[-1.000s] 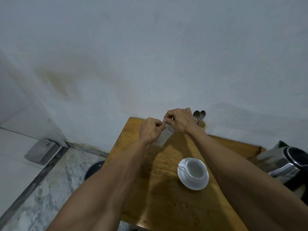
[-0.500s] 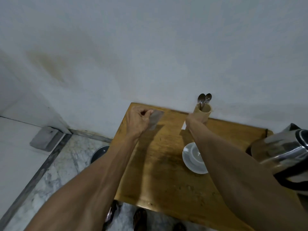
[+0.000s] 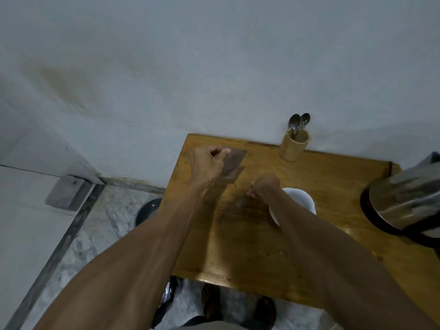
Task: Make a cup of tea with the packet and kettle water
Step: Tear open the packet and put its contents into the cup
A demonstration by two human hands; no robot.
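While the left hand [image 3: 206, 166] pinches the packet [image 3: 232, 166] at frame centre, the right hand [image 3: 263, 188] grips a small strip, likely clearing the opening before pouring.

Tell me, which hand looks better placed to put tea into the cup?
Probably the right hand: it pinches something small beside the white cup. The left hand holds the packet farther away.

Small wooden table [image 3: 250, 246] against the wall; bore a bamboo spoon holder [image 3: 294, 146] far, white saucer [image 3: 307, 201] mid-right, shiny steel kettle [image 3: 404, 198] at right edge.
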